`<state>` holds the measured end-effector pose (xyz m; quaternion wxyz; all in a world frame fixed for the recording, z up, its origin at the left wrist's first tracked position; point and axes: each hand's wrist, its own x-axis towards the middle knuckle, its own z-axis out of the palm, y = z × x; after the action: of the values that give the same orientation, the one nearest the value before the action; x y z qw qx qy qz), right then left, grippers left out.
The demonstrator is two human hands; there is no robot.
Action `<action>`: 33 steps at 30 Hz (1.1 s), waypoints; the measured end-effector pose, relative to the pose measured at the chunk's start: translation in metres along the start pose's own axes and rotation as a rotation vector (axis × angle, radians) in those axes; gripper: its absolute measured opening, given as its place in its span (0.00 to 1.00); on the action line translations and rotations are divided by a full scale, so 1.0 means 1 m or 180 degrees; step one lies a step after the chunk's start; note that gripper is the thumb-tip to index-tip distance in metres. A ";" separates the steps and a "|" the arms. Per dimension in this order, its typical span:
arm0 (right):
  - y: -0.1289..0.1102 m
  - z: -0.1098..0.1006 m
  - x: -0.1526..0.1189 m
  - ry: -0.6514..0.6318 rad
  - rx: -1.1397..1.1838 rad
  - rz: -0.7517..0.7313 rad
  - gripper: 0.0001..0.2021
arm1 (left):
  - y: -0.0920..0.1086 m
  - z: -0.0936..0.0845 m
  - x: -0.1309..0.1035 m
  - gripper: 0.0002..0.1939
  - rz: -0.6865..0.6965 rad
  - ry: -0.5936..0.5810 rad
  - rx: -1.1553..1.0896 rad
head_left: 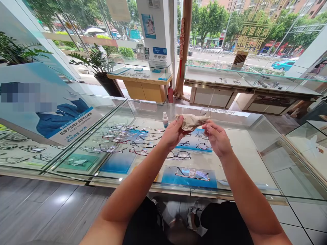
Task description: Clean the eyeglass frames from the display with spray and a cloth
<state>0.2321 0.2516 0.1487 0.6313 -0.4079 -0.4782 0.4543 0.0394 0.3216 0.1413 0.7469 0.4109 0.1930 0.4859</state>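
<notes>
Both hands are raised over a glass display case [245, 146]. The left hand [174, 131] is closed on a crumpled beige cloth [191, 121], thumb on top. The right hand [217, 137] has its fingertips pinched together at a pair of thin-rimmed eyeglasses [205, 116], which are located between the hands, against the right end of the cloth. One rounded lens is visible; the remainder is obscured, and the exact grip point cannot be determined. A small white bottle [165, 120] stands upright just beyond the left hand. Inside the case, several rows of display spectacles [118, 139] lie below and to the left of the hands. Nearer the person, a separate half-rim pair [192, 174] rests on a blue card [168, 177]. A red fire extinguisher [170, 94] stands on the floor beyond the case.
</notes>
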 end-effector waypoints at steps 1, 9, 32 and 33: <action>-0.001 -0.001 0.000 0.0072 -0.0042 -0.0083 0.11 | -0.001 0.000 -0.001 0.30 -0.0020 -0.0079 0.0085; 0.001 0.003 0.001 0.0176 0.0185 -0.0068 0.15 | -0.012 0.007 -0.011 0.27 -0.0320 -0.0870 0.0712; 0.008 0.010 -0.001 0.0068 0.0258 0.0207 0.18 | -0.021 0.014 -0.016 0.27 -0.0392 -0.0935 0.0554; 0.008 0.010 -0.002 0.0036 0.0312 0.0217 0.17 | -0.021 0.014 -0.016 0.28 -0.0431 -0.0932 0.0519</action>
<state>0.2203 0.2528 0.1426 0.6373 -0.3951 -0.4377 0.4962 0.0535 0.2976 0.1309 0.7621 0.5226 0.1481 0.3523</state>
